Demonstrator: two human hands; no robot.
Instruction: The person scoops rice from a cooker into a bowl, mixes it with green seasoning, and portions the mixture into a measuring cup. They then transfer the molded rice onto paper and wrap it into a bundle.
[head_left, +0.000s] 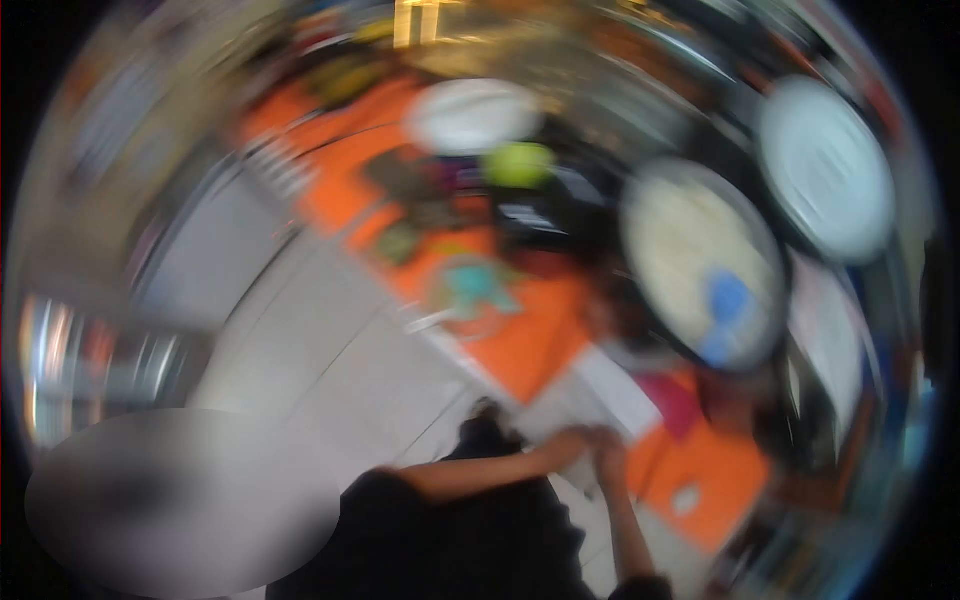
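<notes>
The whole view is smeared by motion. My left hand and my right hand meet low in the middle, at the edge of an orange-topped table. Their fingers are too blurred to show whether they hold anything. Just beyond them lies a flat white piece, perhaps paper, beside a bright pink item. Further off stands a large dark-rimmed round pan of pale contents, with a blue utensil in it.
A white plate, a yellow-green round thing and a teal cloth-like thing are on the table. At the right is a large white round lid or dish. Pale floor tiles run along the left, with a grey panel beyond.
</notes>
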